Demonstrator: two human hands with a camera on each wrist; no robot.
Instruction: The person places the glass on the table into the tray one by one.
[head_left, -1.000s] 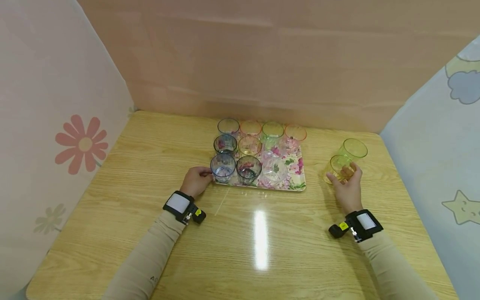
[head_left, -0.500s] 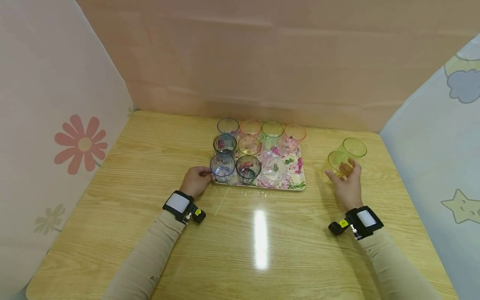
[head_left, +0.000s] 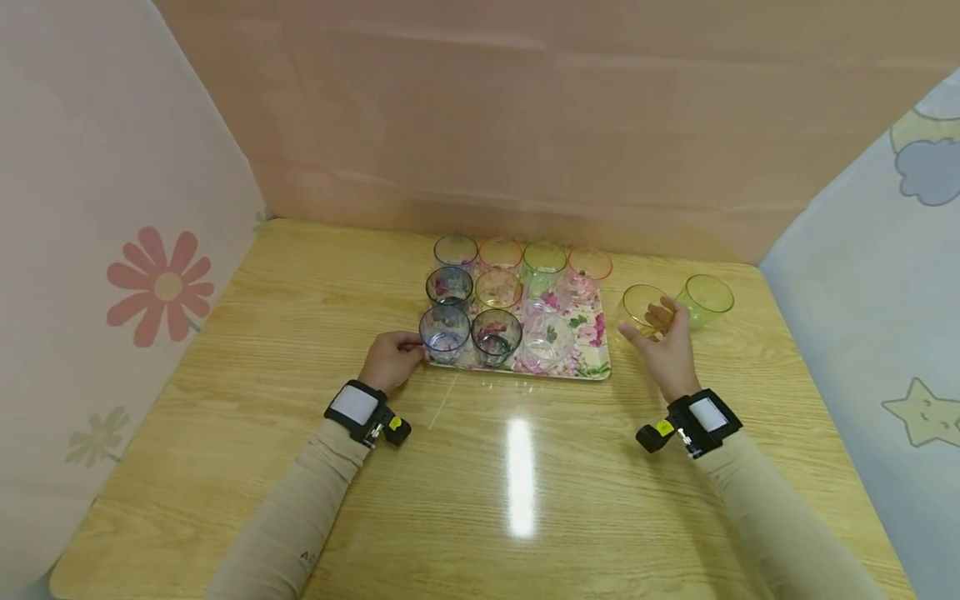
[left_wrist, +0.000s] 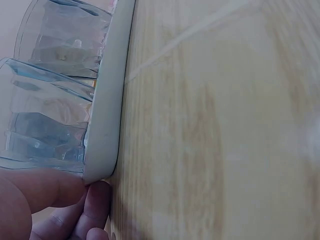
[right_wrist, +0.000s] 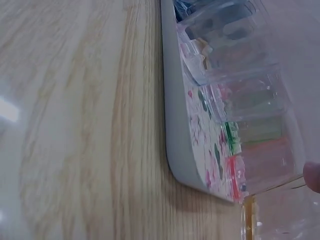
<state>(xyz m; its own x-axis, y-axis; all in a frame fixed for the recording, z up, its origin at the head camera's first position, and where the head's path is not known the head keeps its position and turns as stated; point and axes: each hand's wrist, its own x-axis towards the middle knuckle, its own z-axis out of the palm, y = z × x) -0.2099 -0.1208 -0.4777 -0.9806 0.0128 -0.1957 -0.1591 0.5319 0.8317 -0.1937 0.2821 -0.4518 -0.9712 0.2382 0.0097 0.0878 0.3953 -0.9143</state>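
My right hand (head_left: pixel 660 346) grips a yellow glass (head_left: pixel 639 305) and holds it above the table just right of the floral tray (head_left: pixel 596 365). The glass's rim shows at the bottom right of the right wrist view (right_wrist: pixel 260 220), beside the tray's corner (right_wrist: pixel 175 160). My left hand (head_left: pixel 392 358) pinches the tray's near left corner (left_wrist: pixel 102 150), thumb on top and fingers (left_wrist: pixel 95 205) beneath, next to a blue glass (head_left: pixel 445 332). Several coloured glasses stand in rows on the tray.
A green glass (head_left: pixel 705 298) stands alone on the wooden table (head_left: pixel 480 483) at the far right. Panels wall the table on the left, back and right. The tray has a bare patch at its near right corner.
My right hand has lifted the yellow glass from beside the green glass and carried it left toward the tray. The left hand has stayed on the tray's corner.
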